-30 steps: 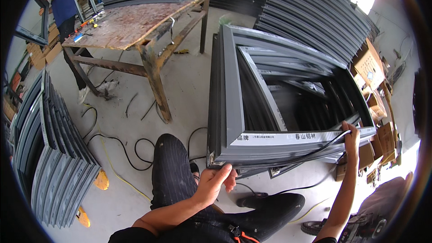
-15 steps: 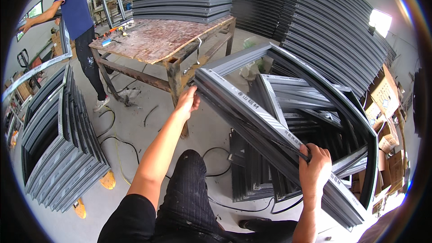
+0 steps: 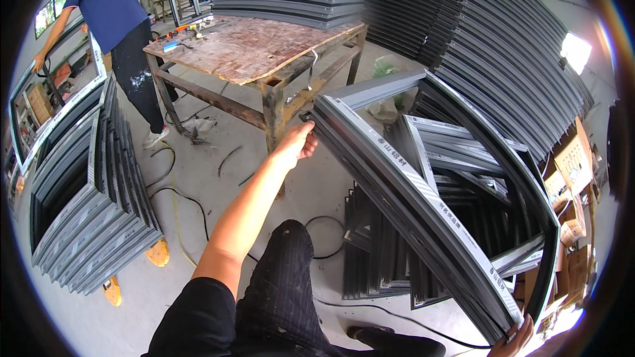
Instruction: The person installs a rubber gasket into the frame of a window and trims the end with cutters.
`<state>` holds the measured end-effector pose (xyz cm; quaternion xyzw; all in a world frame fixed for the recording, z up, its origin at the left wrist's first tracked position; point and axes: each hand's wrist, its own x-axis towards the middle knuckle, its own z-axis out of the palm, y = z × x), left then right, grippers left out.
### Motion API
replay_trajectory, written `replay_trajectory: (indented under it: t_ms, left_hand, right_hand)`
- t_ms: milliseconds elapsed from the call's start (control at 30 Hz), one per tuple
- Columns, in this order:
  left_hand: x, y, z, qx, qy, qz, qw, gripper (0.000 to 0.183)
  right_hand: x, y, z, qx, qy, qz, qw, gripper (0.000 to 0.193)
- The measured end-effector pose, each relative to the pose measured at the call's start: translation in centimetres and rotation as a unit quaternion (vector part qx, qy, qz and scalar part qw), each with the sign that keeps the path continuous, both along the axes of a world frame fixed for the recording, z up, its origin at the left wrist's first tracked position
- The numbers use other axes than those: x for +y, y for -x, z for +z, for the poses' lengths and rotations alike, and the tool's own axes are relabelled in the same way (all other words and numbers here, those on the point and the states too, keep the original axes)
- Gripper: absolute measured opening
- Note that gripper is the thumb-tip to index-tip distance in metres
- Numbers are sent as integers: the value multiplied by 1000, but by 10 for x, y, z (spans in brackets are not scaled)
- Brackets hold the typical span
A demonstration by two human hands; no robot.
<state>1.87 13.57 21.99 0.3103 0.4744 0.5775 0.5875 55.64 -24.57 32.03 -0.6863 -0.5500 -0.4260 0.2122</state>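
- The right hand point(image 3: 514, 338) sits at the lower right edge, fingers curled on the near corner of the grey window frame point(image 3: 423, 215); only part of it shows, so the grip seems firm but is hard to judge.
- The frame is lifted and tilted above a stack of frames point(image 3: 377, 251) on the floor.
- The left hand point(image 3: 297, 145), arm stretched out, closes on the frame's far corner.
- Just behind stands a wooden workbench point(image 3: 251, 46).
- At far left, a person in a blue shirt point(image 3: 109, 3) holds another frame.
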Motion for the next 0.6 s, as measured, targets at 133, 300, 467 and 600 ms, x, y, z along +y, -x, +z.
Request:
replay_trajectory:
  t_ms: [133, 300, 467, 600]
  left_hand:
    - [-15, -10, 19, 6, 15, -18, 1000, 32]
    - [-10, -5, 1, 29, -21, -85, 996, 32]
    - [-14, -15, -2, 11, -18, -48, 999, 34]
    - [-39, -34, 8, 2, -17, -126, 992, 33]
  right_hand:
    - [-20, -27, -6, 92, -28, -29, 995, 27]
    - [-16, -44, -18, 101, -42, 42, 993, 36]
    - [-18, -57, -26, 120, -34, 44, 991, 46]
    - [-16, -58, -28, 117, -50, 64, 990, 45]
